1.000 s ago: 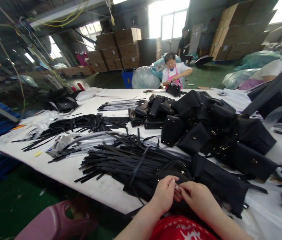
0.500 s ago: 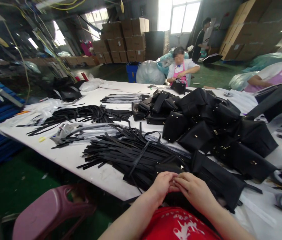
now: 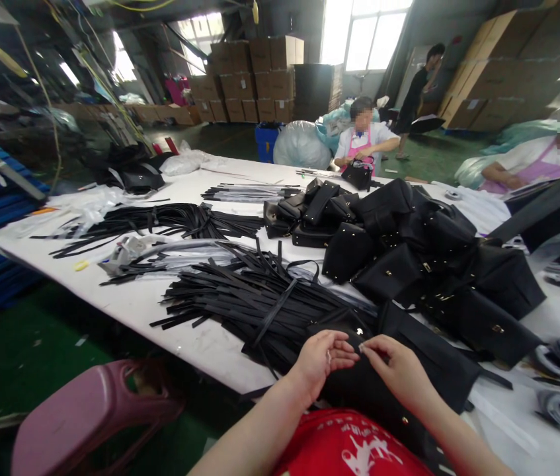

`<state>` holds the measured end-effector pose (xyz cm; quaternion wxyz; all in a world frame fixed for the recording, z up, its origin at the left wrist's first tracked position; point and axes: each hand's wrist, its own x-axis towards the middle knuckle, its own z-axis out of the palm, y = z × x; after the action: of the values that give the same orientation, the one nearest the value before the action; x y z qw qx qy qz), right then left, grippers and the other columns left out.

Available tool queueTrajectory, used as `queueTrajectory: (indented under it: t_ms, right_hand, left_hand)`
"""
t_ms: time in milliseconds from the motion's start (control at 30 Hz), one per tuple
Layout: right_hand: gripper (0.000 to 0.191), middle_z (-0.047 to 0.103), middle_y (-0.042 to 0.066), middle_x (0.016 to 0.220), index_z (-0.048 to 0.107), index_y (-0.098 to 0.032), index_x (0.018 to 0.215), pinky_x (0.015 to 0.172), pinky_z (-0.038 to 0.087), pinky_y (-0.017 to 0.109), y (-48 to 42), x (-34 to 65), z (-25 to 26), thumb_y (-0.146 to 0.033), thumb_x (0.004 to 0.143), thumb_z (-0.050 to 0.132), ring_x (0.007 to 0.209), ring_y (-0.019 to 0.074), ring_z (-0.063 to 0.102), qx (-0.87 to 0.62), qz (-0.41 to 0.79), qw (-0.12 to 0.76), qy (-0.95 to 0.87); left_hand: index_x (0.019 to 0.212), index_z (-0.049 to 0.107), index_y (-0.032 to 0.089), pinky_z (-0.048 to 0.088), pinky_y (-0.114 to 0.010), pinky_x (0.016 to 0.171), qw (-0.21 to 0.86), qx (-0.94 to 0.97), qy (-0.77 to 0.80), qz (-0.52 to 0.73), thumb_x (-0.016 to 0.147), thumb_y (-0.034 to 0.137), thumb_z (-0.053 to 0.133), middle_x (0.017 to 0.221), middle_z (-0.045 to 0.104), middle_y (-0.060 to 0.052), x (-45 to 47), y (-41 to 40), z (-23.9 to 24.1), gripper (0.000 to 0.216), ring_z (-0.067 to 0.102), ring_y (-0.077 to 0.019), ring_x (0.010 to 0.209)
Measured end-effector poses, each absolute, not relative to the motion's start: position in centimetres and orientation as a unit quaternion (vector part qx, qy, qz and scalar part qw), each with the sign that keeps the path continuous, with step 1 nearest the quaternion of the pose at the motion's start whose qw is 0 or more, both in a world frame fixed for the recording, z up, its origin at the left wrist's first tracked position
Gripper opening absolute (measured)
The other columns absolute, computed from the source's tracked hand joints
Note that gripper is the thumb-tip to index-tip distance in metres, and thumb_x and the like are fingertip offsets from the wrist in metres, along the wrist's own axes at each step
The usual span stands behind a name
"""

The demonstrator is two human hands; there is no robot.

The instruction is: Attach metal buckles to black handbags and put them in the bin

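Red printed garment [image 3: 354,446] (white marks), bare forearms

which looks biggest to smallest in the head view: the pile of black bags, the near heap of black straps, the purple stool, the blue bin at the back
1. pile of black bags
2. near heap of black straps
3. purple stool, partly cut off and nearest the camera, so its rank is unsure
4. blue bin, far off, so it looks small

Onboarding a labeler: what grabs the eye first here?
The heap of black bags at centre-right of the white table, then the bundle of black straps left of it. Nearest the camera, the left hand and right hand meet over a black bag.
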<state>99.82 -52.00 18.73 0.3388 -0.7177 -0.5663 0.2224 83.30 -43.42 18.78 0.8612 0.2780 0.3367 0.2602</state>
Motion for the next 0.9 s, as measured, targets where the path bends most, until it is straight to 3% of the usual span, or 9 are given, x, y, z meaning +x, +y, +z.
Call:
queueTrajectory:
  t_ms: [167,300,500,633,733,800,900]
  right_hand:
    - [0.032,0.071,0.006,0.084,0.070,-0.020,0.082,0.075,0.051,0.033,-52.1,98.7,18.4,-0.042,0.089,0.049,0.080,0.0211,0.066,-0.694,0.327,0.362,-0.529]
    - [0.026,0.071,0.005,0.080,0.071,-0.019,0.079,0.071,0.051,0.031,-52.3,98.2,18.1,-0.041,0.083,0.057,0.075,0.0209,0.066,-0.703,0.336,0.364,-0.510]
    - [0.027,0.068,0.004,0.073,0.068,-0.018,0.074,0.069,0.050,0.030,-52.3,98.4,17.9,-0.041,0.084,0.056,0.071,0.0191,0.063,-0.706,0.331,0.401,-0.481]
    - [0.026,0.065,0.005,0.082,0.070,-0.022,0.076,0.074,0.049,0.031,-52.3,96.5,18.4,-0.034,0.090,0.052,0.080,0.0187,0.060,-0.689,0.250,0.370,-0.571]
    - [0.030,0.062,0.007,0.087,0.069,-0.022,0.078,0.078,0.049,0.034,-52.4,94.9,19.0,-0.024,0.094,0.044,0.085,0.0197,0.058,-0.679,0.216,0.314,-0.628]
    - [0.031,0.062,0.008,0.095,0.068,-0.021,0.080,0.086,0.049,0.036,-52.3,94.6,19.4,-0.021,0.095,0.041,0.093,0.0200,0.057,-0.653,0.246,0.315,-0.643]
    - [0.031,0.062,0.009,0.109,0.069,-0.021,0.090,0.096,0.046,0.038,-52.2,95.2,19.6,-0.021,0.096,0.039,0.105,0.0206,0.057,-0.618,0.296,0.325,-0.652]
  left_hand:
    - [0.096,0.059,0.009,0.051,-0.029,0.068,0.851,0.327,0.325,0.252,0.084,0.041,0.060,0.078,0.067,-0.009,83.3,-43.8,18.6,0.034,0.068,-0.0191,0.072]
    - [0.097,0.058,0.010,0.052,-0.030,0.067,0.816,0.400,0.339,0.244,0.079,0.054,0.062,0.079,0.065,-0.008,83.5,-44.3,18.1,0.047,0.066,-0.0172,0.068]
    - [0.097,0.053,0.013,0.050,-0.028,0.052,0.783,0.410,0.389,0.261,0.072,0.069,0.058,0.088,0.062,-0.006,83.5,-44.2,17.2,0.062,0.065,-0.0154,0.057]
    - [0.095,0.053,0.013,0.039,-0.023,0.038,0.809,0.423,0.372,0.167,0.071,0.076,0.052,0.063,0.060,-0.001,83.9,-44.9,16.0,0.067,0.054,-0.0129,0.042]
    - [0.083,0.052,0.016,0.027,-0.021,0.035,0.784,0.439,0.397,0.187,0.070,0.077,0.052,0.044,0.046,0.006,84.3,-45.5,15.0,0.062,0.042,-0.0097,0.035]
    - [0.079,0.054,0.015,0.020,-0.021,0.037,0.772,0.438,0.409,0.212,0.070,0.073,0.056,0.042,0.040,0.008,84.2,-45.5,14.8,0.059,0.033,-0.0067,0.035]
    - [0.092,0.061,0.010,0.016,-0.021,0.041,0.786,0.422,0.396,0.217,0.072,0.063,0.062,0.045,0.040,0.008,83.8,-45.0,15.2,0.056,0.029,-0.0056,0.039]
